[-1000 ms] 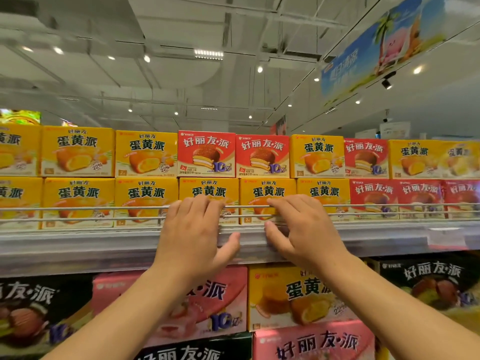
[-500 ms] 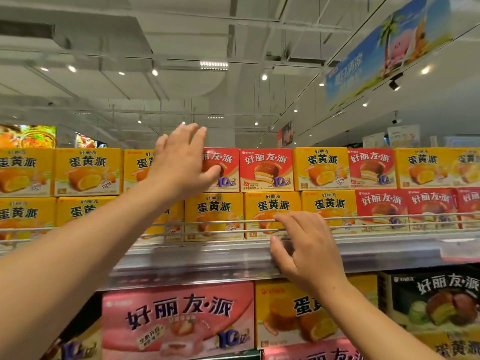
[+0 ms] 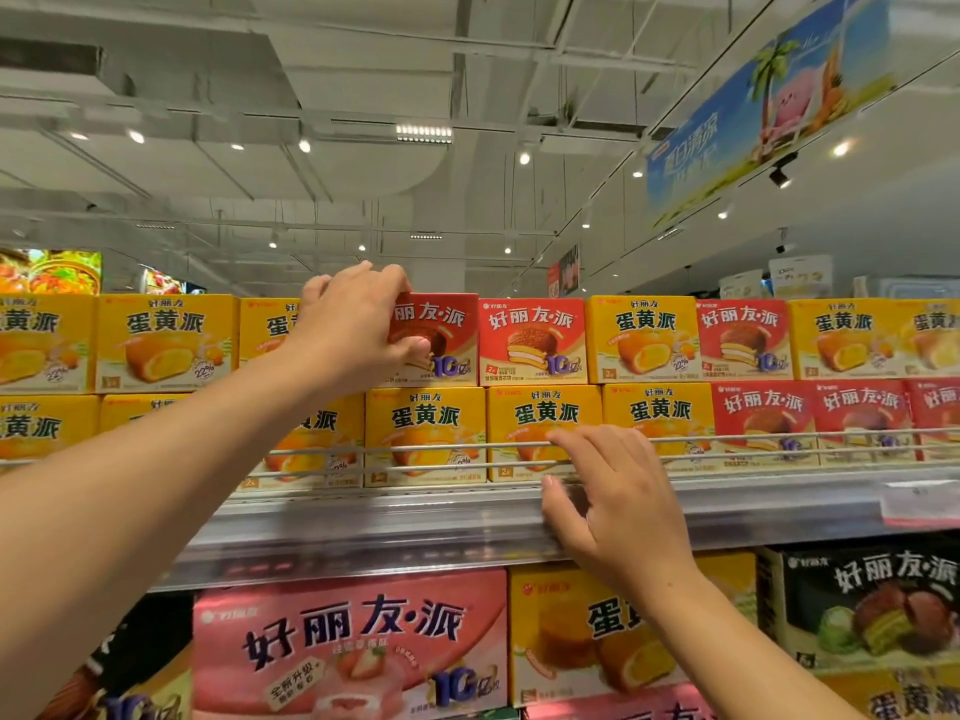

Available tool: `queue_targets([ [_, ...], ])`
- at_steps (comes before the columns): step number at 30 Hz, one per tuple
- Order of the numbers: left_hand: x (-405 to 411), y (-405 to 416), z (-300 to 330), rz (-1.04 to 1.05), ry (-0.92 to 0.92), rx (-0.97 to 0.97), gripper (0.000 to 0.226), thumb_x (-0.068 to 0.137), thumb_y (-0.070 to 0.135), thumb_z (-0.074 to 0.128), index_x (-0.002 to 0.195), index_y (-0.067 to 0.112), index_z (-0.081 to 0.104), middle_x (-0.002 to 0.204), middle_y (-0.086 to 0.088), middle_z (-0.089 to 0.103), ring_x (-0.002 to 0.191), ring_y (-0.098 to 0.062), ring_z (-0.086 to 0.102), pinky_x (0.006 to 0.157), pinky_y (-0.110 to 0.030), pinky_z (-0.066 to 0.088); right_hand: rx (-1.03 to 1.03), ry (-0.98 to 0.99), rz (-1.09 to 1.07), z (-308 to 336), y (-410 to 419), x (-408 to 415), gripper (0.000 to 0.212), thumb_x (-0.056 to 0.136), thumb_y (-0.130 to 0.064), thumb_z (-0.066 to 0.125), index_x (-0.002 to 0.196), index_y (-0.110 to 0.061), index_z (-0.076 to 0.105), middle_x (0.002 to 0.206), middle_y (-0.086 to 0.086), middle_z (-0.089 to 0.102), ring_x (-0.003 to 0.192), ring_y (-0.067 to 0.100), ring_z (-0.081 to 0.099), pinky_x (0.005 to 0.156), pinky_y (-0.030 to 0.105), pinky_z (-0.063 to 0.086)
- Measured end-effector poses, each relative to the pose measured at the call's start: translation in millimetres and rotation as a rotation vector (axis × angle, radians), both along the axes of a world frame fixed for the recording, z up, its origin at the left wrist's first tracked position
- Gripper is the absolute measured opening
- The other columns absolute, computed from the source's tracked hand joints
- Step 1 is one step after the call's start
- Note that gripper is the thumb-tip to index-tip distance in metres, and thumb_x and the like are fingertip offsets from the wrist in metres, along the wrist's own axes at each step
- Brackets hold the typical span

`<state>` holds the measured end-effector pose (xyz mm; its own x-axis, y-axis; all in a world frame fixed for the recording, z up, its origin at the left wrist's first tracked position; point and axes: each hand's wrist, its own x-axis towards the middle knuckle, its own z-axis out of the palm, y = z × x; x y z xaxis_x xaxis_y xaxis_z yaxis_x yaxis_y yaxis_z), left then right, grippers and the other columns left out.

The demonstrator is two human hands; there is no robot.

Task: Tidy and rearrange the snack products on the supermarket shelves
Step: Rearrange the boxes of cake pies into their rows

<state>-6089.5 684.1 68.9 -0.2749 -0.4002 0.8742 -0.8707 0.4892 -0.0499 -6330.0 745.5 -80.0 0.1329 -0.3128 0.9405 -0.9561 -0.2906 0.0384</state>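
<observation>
— Left hand (image 3: 353,330)?
— Fingers over the top of a red chocolate pie box (image 3: 441,340) in the upper row, thumb on its front: gripped.
— Right hand (image 3: 613,501)?
— Loosely spread, fingertips at the wire rail (image 3: 415,449) along the shelf's front edge (image 3: 415,527), holding nothing.

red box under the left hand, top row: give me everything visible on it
The red box is a cardboard snack carton, standing upright and face-out in the upper tier of the top shelf. Its front shows white Chinese lettering, a chocolate pie picture and a purple "10". The left hand covers its left part, fingers curled over the top edge, thumb pressed on the front. It sits on a yellow box, with another red box close on its right. Its left edge is hidden.
</observation>
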Motion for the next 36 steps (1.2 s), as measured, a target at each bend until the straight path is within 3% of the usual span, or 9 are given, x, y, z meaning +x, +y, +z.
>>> queue_targets([
  [7,4.2,40.4,-4.1,-0.272,0.089,-0.22,0.055,0.072,0.021,0.085,0.117,0.008,0.057,0.112,-0.013,0.056,0.101,-0.033,0.053,0.086,-0.05,0.046,0.087,-0.023,0.059,4.7,11.1,2.1,0.045,0.088,-0.042,0.048,0.124,-0.019,0.063,0.116,-0.007,0.062,0.111,0.012,0.05,0.098,0.028,0.038],
  [11,-8.9,71.6,-13.6,-0.428,0.064,-0.204,0.057,0.068,0.029,0.086,0.117,0.016,0.061,0.107,0.0,0.054,0.095,-0.02,0.05,0.076,-0.033,0.043,0.302,-0.356,0.49,26.3,38.0,-5.3,0.053,0.083,-0.055,0.056,0.134,-0.046,0.044,0.137,-0.022,0.047,0.125,-0.005,0.044,0.104,0.03,0.042],
  [14,-34.3,84.1,-25.4,-0.522,-0.005,-0.109,0.056,0.065,0.035,0.086,0.113,0.019,0.063,0.102,0.003,0.055,0.092,-0.018,0.052,0.076,-0.033,0.045,0.31,-0.562,0.772,48.9,68.5,-15.9,0.067,0.071,-0.059,0.068,0.132,-0.056,0.039,0.138,-0.022,0.046,0.12,0.002,0.054,0.09,0.029,0.053],
  [16,-55.0,85.2,-35.7,-0.581,-0.059,-0.054,0.056,0.066,0.038,0.085,0.114,0.02,0.062,0.105,0.002,0.057,0.097,-0.019,0.053,0.081,-0.039,0.049,0.283,-0.446,0.653,52.9,87.0,-20.8,0.072,0.071,-0.059,0.071,0.134,-0.057,0.036,0.134,-0.03,0.044,0.119,0.001,0.054,0.085,0.027,0.055],
  [19,-86.6,82.5,-49.7,-0.665,-0.098,-0.017,0.056,0.069,0.043,0.083,0.116,0.022,0.06,0.11,0.002,0.058,0.103,-0.018,0.052,0.086,-0.04,0.05,0.214,-0.271,0.376,47.9,106.6,-36.2,0.062,0.077,-0.053,0.071,0.131,-0.049,0.042,0.128,-0.033,0.043,0.119,-0.004,0.048,0.091,0.022,0.052],
  [25,-157.6,95.2,-68.0,-0.808,-0.138,0.033,0.056,0.069,0.046,0.082,0.116,0.025,0.06,0.107,0.008,0.053,0.103,-0.015,0.049,0.086,-0.04,0.049,0.205,-0.291,0.135,34.7,143.9,-92.4,0.051,0.076,-0.04,0.078,0.118,-0.04,0.048,0.124,-0.038,0.041,0.111,-0.013,0.046,0.077,0.01,0.05],
  [30,-229.2,114.0,-78.0,-0.844,-0.17,0.042,0.061,0.068,0.041,0.084,0.122,0.027,0.059,0.118,0.007,0.055,0.109,-0.014,0.048,0.091,-0.042,0.048,0.295,-0.29,0.046,32.5,171.3,-153.7,0.062,0.075,-0.036,0.08,0.126,-0.044,0.046,0.114,-0.028,0.055,0.106,-0.003,0.057,0.082,0.021,0.056],
  [33,-272.9,122.7,-77.2,-0.866,-0.197,0.091,0.065,0.071,0.058,0.072,0.127,0.031,0.054,0.122,0.011,0.055,0.111,-0.008,0.049,0.093,-0.038,0.049,0.268,-0.25,0.048,29.2,181.7,-199.9,0.057,0.075,-0.028,0.079,0.125,-0.041,0.053,0.111,-0.027,0.06,0.103,-0.005,0.058,0.083,0.015,0.052],
  [36,-312.0,124.4,-62.6,-1.0,-0.048,0.302,0.075,0.069,0.078,0.057,0.13,0.036,0.051,0.128,0.013,0.055,0.112,-0.006,0.056,0.088,-0.036,0.053,0.254,-0.263,0.055,25.8,187.4,-255.7,0.056,0.077,-0.021,0.079,0.126,-0.032,0.056,0.119,-0.021,0.06,0.108,-0.007,0.055,0.084,0.01,0.048],
])
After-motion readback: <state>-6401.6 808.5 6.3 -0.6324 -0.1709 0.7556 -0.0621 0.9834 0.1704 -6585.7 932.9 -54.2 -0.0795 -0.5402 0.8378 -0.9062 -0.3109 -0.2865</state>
